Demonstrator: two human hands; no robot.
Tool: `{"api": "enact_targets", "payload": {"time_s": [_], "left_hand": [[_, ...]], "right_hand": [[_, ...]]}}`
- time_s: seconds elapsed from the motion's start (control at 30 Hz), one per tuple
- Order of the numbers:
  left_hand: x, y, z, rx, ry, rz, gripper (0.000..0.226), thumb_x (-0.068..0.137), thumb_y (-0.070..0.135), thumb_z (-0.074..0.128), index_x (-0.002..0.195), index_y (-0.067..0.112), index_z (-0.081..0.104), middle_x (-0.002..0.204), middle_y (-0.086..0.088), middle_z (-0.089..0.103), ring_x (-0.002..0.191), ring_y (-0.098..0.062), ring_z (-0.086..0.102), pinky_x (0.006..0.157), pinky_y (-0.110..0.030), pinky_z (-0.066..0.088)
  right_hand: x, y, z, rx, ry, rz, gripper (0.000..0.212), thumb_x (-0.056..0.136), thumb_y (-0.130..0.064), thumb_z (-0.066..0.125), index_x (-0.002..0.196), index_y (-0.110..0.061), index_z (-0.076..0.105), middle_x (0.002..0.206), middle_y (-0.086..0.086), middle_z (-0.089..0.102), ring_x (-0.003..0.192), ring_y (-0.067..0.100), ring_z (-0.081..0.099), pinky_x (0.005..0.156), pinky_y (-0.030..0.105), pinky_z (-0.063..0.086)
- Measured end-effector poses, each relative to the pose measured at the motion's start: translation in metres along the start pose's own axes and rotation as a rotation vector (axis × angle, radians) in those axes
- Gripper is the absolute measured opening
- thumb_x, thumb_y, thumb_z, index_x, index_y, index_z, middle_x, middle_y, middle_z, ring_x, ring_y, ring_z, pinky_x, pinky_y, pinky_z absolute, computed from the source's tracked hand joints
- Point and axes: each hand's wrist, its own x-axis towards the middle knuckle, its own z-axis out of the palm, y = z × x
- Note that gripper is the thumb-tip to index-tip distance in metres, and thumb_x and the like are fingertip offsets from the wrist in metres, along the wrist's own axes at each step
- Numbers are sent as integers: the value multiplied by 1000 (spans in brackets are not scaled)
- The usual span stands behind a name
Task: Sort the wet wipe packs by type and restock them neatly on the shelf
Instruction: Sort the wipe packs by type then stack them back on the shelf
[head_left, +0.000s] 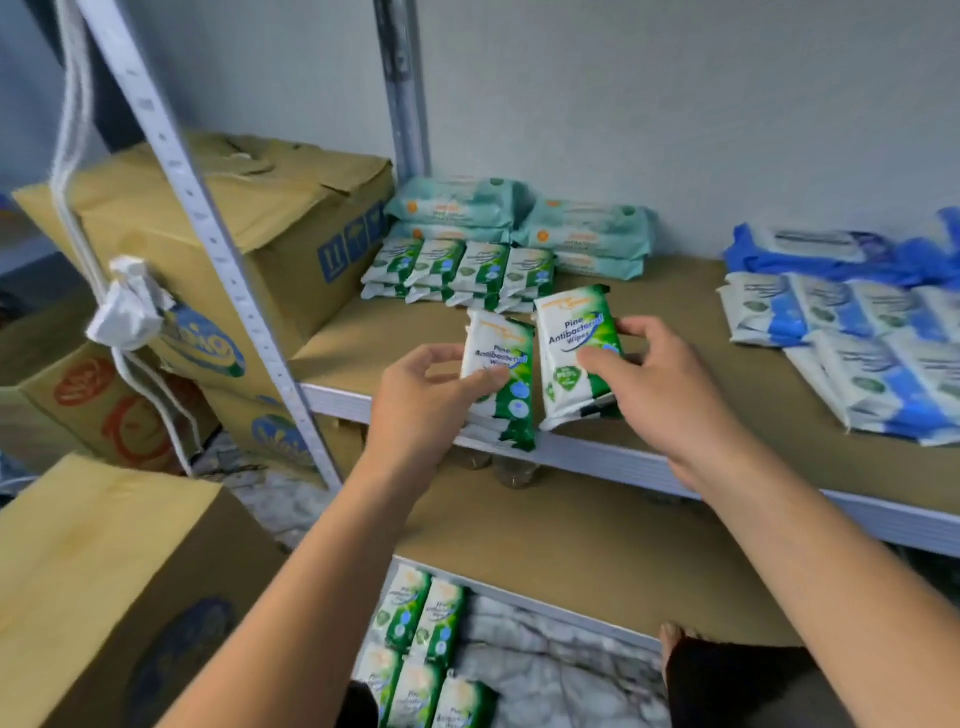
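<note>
R hand (670, 389) pk (574, 332): "Pine Antibacterial Wipes"

We see both arms bare from the picture's lower edge to the fingertips: left forearm (306, 587) and left hand (426, 387), right forearm (810, 566) and right hand (670, 384). Low down, dark cloth (737, 686) covers a leg, with a bare patch (675, 635) above it; knee or foot, we cannot tell. A second dark strip (358, 704) shows at the bottom edge.
</note>
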Motion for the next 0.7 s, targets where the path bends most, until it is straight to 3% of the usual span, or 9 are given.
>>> {"api": "enact_targets", "payload": {"time_s": [0.07,0.17,0.27,0.37,0.47,0.53,0.57,0.7], "left_hand": [[8,-3,16,57,-7,52,41,73,36,88,107,25,68,86,3,77,74,-9,74,64,-30,60],[21,-7,29,169,21,89,38,74,43,85,103,25,70,87,8,76,70,-1,71,54,-14,51],[34,-11,31,395,46,140,36,77,56,77,98,27,73,86,11,75,80,-4,71,68,-26,57],[41,-12,26,572,80,200,45,77,64,73,106,30,75,102,11,69,98,-9,64,82,-29,51],[42,-10,20,509,47,201,58,77,62,74,124,28,68,102,12,70,97,-7,64,78,-22,50],[39,-11,22,448,19,212,53,80,57,75,125,30,66,97,14,69,88,3,63,65,-9,45],[37,-12,24,421,9,219,51,80,55,75,125,31,67,98,15,69,87,4,63,66,-9,46],[34,-16,32,303,-60,225,56,80,46,79,130,29,62,108,13,70,89,-5,70,81,-34,59]], "right_hand": [[12,2,-2,-25,-2,26,42,88,-36,67,128,-27,54,105,-7,66,91,10,64,76,31,50],[22,9,-7,-120,-19,55,39,92,-34,63,129,-25,54,100,-7,61,90,13,59,71,31,44],[28,13,-10,-295,-46,72,37,94,-40,59,125,-21,57,111,2,65,102,23,58,78,32,43],[29,17,-11,-507,-44,33,37,93,-51,54,114,-21,63,115,10,62,110,28,52,86,34,41],[29,24,-14,-481,-66,44,48,92,-53,54,132,-28,54,131,11,53,122,28,46,94,36,38],[26,24,-15,-416,-65,2,56,93,-48,56,145,-35,42,138,6,50,126,25,46,98,36,39],[25,24,-14,-400,-55,-47,53,94,-44,57,144,-35,44,136,4,52,123,23,49,96,34,40],[22,25,-13,-411,-44,-177,39,96,-34,56,135,-29,58,127,4,60,106,22,55,91,33,43]]}}
